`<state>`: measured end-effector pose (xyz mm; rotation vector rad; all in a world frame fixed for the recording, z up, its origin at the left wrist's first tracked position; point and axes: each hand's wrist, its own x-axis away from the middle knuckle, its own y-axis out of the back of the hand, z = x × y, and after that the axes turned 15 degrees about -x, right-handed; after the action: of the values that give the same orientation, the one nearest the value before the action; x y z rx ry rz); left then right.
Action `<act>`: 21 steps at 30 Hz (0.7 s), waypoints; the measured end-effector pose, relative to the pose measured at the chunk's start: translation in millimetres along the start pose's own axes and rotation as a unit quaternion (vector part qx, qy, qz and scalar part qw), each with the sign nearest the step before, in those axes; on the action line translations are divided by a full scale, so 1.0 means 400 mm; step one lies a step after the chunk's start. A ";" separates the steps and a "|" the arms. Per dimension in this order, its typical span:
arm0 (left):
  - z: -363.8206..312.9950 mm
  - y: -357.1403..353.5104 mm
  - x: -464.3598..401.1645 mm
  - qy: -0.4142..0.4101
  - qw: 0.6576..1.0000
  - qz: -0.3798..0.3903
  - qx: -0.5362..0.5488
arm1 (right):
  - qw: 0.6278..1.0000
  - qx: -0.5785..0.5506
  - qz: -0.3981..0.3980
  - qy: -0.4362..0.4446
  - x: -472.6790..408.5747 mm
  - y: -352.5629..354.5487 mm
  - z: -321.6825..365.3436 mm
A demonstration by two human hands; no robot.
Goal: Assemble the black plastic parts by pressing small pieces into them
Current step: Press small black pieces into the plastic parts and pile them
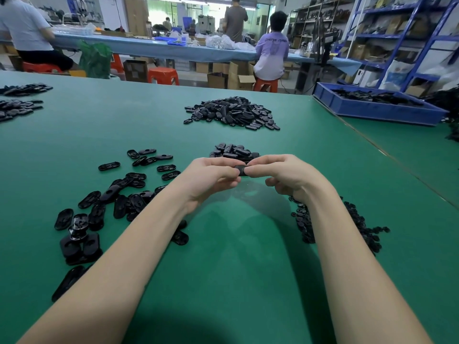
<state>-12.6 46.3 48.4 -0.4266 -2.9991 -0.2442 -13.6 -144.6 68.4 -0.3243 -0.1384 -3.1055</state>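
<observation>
Both hands meet above the green table around one black oval plastic part. My left hand pinches its left end and my right hand pinches its right end, thumbs on its near face; most of the part is hidden by fingers. Loose oval parts lie scattered to the left of my left forearm. A heap of small black pieces lies under and right of my right forearm. A small pile of oval parts sits just behind my hands.
A larger heap of black parts lies farther back at centre, and more piles at the far left edge. A blue bin of black parts stands at the back right. People sit at a blue bench beyond the table.
</observation>
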 end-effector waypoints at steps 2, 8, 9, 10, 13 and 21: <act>0.000 -0.001 0.001 0.005 1.000 0.010 -0.011 | 1.000 -0.007 0.017 -0.004 0.001 0.001 -0.004; 0.004 -0.011 0.000 -0.003 1.000 -0.026 0.004 | 0.999 0.024 0.018 0.018 -0.001 -0.002 0.003; 0.003 -0.012 0.000 -0.001 1.000 -0.027 0.003 | 0.999 0.034 0.016 0.021 0.000 -0.002 0.007; 0.003 -0.013 0.000 -0.001 1.000 -0.029 -0.002 | 0.999 0.044 0.014 0.024 0.002 -0.002 0.010; 0.004 -0.016 0.001 -0.002 0.999 -0.036 -0.013 | 0.997 0.077 0.000 0.030 0.005 -0.007 0.015; 0.019 -0.028 -0.004 -0.007 0.994 -0.081 -0.069 | 0.993 0.101 -0.025 0.060 -0.014 -0.025 -0.010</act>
<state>-14.8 36.5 39.1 -0.1966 -3.0449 -0.4651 -9.3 -135.1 62.6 -0.1318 -0.4611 -3.1117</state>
